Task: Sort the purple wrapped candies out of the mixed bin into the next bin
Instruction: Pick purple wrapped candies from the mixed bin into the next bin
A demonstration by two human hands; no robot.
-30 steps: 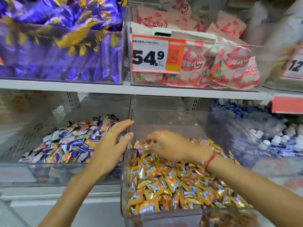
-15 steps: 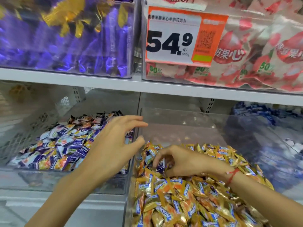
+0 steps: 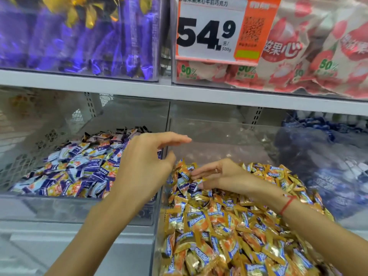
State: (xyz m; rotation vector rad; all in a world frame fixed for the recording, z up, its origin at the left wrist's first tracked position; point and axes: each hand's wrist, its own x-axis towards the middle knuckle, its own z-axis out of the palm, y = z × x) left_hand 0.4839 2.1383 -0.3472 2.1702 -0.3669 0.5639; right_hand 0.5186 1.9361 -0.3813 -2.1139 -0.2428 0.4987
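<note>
Right hand (image 3: 223,177) fingertips pinching a purple-wrapped candy (image 3: 194,185) at the clear gold-candy mixed bin's (image 3: 159,226) back-left corner, left hand (image 3: 145,162) open over the divider; transfer to the purple-candy bin (image 3: 79,208) pending, remaining strays hard to count.

Price tag (image 3: 223,30) top cut off; upper bins' contents blurred.

Hands: two are showing, a left hand (image 3: 146,166) and a right hand (image 3: 223,176).
Clear bins on the lower shelf: three are showing, a left bin (image 3: 79,208), a middle bin (image 3: 159,226), a right bin (image 3: 318,148).
Clear bins on the upper shelf: two are showing.
Price tags: one orange tag (image 3: 223,28) is hanging.
Red wrist strings: one (image 3: 286,204).
Candies: too many for counting.
</note>
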